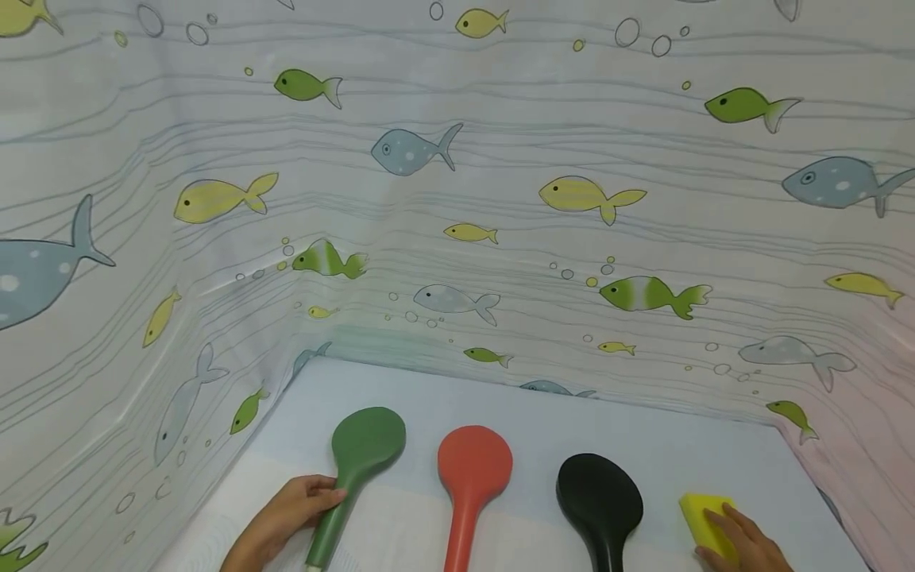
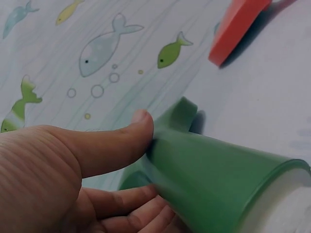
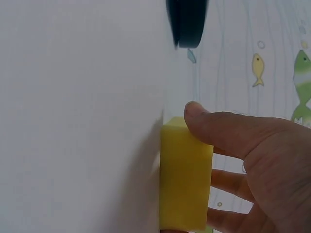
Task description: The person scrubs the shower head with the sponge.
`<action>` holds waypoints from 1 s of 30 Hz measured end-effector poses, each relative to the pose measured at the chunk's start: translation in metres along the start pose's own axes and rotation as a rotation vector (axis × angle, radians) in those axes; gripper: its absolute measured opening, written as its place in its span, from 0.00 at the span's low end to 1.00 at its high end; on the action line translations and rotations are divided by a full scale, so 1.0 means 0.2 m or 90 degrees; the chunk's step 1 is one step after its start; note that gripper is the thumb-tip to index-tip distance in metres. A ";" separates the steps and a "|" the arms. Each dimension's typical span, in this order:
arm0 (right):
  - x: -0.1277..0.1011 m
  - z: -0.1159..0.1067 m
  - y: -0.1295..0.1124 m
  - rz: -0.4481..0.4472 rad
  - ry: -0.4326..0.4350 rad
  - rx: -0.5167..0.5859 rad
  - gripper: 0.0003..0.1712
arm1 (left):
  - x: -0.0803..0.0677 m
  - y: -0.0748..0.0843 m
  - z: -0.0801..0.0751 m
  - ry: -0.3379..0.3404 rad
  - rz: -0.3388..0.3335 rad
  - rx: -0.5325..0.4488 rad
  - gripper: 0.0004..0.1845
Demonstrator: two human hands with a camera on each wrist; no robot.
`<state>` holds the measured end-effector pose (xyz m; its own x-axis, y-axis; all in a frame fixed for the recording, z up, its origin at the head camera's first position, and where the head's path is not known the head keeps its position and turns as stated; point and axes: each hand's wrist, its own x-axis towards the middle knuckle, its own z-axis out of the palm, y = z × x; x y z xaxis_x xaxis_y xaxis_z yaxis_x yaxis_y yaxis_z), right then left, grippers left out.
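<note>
The left hand curls its fingers round the handle of the green spoon, which lies near the desk's left edge. The right hand grips the yellow sponge by the right edge. A red spoon and a black spoon lie between them.

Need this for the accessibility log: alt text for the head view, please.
A person's left hand grips the handle of a green paddle while the right hand holds a yellow sponge, both on a pale table. A red paddle and a black paddle lie between them, before a fish-print curtain.
</note>
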<state>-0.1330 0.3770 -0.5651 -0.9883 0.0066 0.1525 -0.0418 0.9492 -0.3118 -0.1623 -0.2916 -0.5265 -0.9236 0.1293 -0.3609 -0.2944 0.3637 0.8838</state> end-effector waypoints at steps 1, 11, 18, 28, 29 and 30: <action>0.00 0.00 0.00 0.003 -0.005 0.001 0.40 | 0.00 0.00 0.00 0.004 -0.007 -0.003 0.38; 0.06 -0.01 -0.04 0.084 -0.150 -0.012 0.49 | -0.02 -0.03 -0.02 -0.005 -0.011 -0.045 0.38; 0.07 0.01 -0.05 0.077 -0.143 -0.018 0.48 | 0.00 -0.04 -0.02 0.000 -0.013 -0.042 0.37; 0.06 0.00 -0.04 0.069 -0.141 -0.010 0.46 | 0.01 -0.03 -0.02 -0.006 -0.010 -0.039 0.38; 0.05 0.00 -0.04 0.065 -0.130 -0.010 0.46 | 0.01 -0.03 -0.02 -0.008 -0.010 -0.039 0.38; 0.05 0.01 -0.03 0.059 -0.122 -0.011 0.45 | 0.01 -0.03 -0.02 -0.008 -0.009 -0.037 0.37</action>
<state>-0.1423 0.3704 -0.5626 -0.9977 0.0352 -0.0578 0.0509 0.9527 -0.2997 -0.1636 -0.2966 -0.5313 -0.9160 0.1366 -0.3772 -0.3219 0.3107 0.8943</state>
